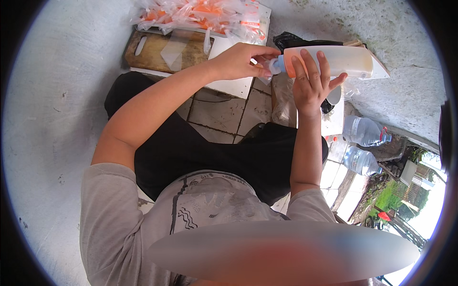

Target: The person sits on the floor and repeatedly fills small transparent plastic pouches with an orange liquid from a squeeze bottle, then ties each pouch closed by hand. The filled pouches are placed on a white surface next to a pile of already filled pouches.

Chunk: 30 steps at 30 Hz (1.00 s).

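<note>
My right hand (311,85) grips a translucent plastic squeeze bottle (347,61), its fingers spread over the side and its thumb hidden. The bottle lies nearly level in the picture, its light blue cap (281,64) pointing left and orange liquid showing near the cap end. At the nozzle, my left hand (247,62) pinches a small clear plastic bag (265,75) around the tip. Beyond my left forearm, a worn wooden cutting board (154,50) carries a flat clear plastic piece (177,50). Many knotted clear bags with orange contents (200,14) are heaped behind the board.
A white surface (232,84) lies under my left hand. A black plastic bag (290,39) sits behind the bottle. Two large clear water bottles (361,130) (359,161) lie at right. Floor tiles (218,111) show between my legs; a pale wall (53,125) stands at left.
</note>
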Each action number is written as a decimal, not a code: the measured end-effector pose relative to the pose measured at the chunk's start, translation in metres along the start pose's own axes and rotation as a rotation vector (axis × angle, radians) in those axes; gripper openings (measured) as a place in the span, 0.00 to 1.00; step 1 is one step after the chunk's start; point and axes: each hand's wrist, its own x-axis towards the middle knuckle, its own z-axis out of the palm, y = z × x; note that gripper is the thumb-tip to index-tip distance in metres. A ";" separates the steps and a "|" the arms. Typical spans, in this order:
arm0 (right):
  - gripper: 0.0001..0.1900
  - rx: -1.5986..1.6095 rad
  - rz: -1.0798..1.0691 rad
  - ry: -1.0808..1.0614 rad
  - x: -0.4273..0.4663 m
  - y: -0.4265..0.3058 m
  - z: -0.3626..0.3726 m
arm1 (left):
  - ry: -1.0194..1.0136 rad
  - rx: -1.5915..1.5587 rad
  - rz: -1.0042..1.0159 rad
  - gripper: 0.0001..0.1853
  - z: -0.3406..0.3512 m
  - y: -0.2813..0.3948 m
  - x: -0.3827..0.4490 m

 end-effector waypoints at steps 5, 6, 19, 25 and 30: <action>0.23 0.004 0.014 0.007 -0.001 0.000 0.001 | 0.011 0.025 0.009 0.34 -0.001 0.001 0.000; 0.23 0.005 0.014 0.004 -0.001 0.001 0.001 | 0.010 0.018 0.007 0.34 -0.001 0.001 0.000; 0.24 0.044 0.059 0.001 0.001 0.001 0.002 | 0.003 -0.040 0.003 0.32 -0.001 0.003 0.000; 0.21 0.049 0.072 -0.043 0.000 -0.001 0.004 | 0.017 -0.034 0.015 0.32 -0.001 0.003 0.000; 0.24 0.120 0.119 -0.044 0.001 -0.002 0.007 | 0.056 0.014 0.035 0.33 -0.001 0.002 0.000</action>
